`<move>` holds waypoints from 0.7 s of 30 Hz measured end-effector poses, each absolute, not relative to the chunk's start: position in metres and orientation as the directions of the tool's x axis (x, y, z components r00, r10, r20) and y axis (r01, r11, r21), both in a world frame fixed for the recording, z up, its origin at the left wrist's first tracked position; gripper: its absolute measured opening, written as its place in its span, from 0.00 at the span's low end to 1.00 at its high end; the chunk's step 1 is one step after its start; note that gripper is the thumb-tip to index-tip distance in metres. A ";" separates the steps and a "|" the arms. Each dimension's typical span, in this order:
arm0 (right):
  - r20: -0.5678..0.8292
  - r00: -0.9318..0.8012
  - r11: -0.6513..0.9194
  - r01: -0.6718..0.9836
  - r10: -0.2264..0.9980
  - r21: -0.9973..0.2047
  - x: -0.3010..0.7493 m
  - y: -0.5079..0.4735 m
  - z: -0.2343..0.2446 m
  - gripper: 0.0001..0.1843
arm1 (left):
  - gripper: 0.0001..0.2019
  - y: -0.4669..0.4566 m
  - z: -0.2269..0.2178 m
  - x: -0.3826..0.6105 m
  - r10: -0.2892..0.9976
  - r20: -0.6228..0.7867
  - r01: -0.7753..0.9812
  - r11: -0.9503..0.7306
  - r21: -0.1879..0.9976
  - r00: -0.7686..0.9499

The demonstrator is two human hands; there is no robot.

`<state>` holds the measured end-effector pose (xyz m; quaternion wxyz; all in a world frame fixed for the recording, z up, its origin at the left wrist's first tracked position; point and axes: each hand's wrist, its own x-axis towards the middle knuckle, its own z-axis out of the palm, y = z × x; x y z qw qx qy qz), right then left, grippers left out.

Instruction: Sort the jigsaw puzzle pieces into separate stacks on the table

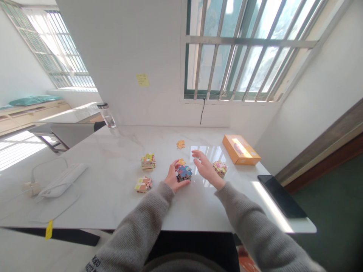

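Note:
A stack of dark blue jigsaw puzzle pieces (185, 172) stands at the middle of the table. My left hand (173, 178) is curved round its left side, thumb in front and fingers behind. To the right of the stack, my right hand (206, 168) is raised with fingers stretched out and nothing in them. An orange puzzle piece (181, 161) shows just behind the blue stack, partly hidden. Farther back lie more orange pieces (180, 144). A pink-and-white stack of pieces (220, 167) sits right of my right hand, partly covered by it.
Left of my hands stand a green-topped stack of pieces (148, 161) and a brown-and-pink stack (143, 184). An orange box (241, 149) and a black tablet-like slab (281, 196) lie at right. A power strip (62, 181) with cables and a clear bottle (106, 115) are at left.

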<state>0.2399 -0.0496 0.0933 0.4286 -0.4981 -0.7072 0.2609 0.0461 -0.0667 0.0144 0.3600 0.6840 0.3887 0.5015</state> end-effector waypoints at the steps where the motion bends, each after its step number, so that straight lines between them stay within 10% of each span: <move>1: 0.327 -0.200 0.380 0.600 0.923 -0.704 0.245 -0.038 0.101 0.22 | 0.48 -0.066 0.015 0.045 0.887 0.416 0.167 -0.450 0.877 0.202; 4: 0.063 -0.273 0.279 0.911 0.960 -0.303 0.255 0.000 0.123 0.22 | 0.39 -0.065 0.020 0.043 0.876 0.444 0.140 -0.471 0.871 0.187; 7: -0.057 -0.244 0.230 0.954 0.968 -0.191 0.257 0.034 0.131 0.22 | 0.30 -0.064 0.031 0.039 0.897 0.440 0.131 -0.443 0.887 0.050; 21: -0.261 -0.211 0.195 0.977 0.942 -0.084 0.254 0.073 0.104 0.21 | 0.22 -0.069 0.050 0.035 0.918 0.366 0.013 -0.369 0.929 -0.152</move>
